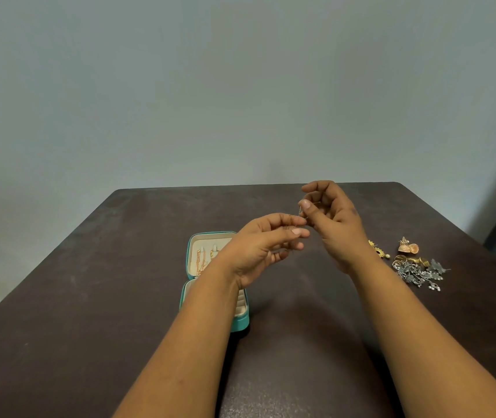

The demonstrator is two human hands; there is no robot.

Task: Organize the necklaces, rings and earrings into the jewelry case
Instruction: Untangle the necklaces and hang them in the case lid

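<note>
Both hands are raised above the dark brown table (90,297), close together and nearly touching at the fingertips; the left hand (258,245) has its thumb and forefinger pinched together, the other fingers curled loosely beneath, and the right hand (331,218) likewise pinches thumb to forefinger with the rest half curled; between the two pinches runs a thin chain (300,213), very fine and hard to make out, so it seems a necklace but its kind cannot be told. The teal jewelry case (240,322) lies open on the table below the left hand; its cream-lined lid (201,239) lies flat on the far side with gold chains (200,260) fastened inside; the left wrist and forearm cover much of the near tray, where only a few ridged slots show. Well to the right, apart from the case, a loose heap lies on the table: domed gold earrings (408,247), small gold pieces (378,250), gold rings (412,260) and silver leaf-shaped jewelry (421,274); a plain grey wall (240,86) stands behind the table.
</note>
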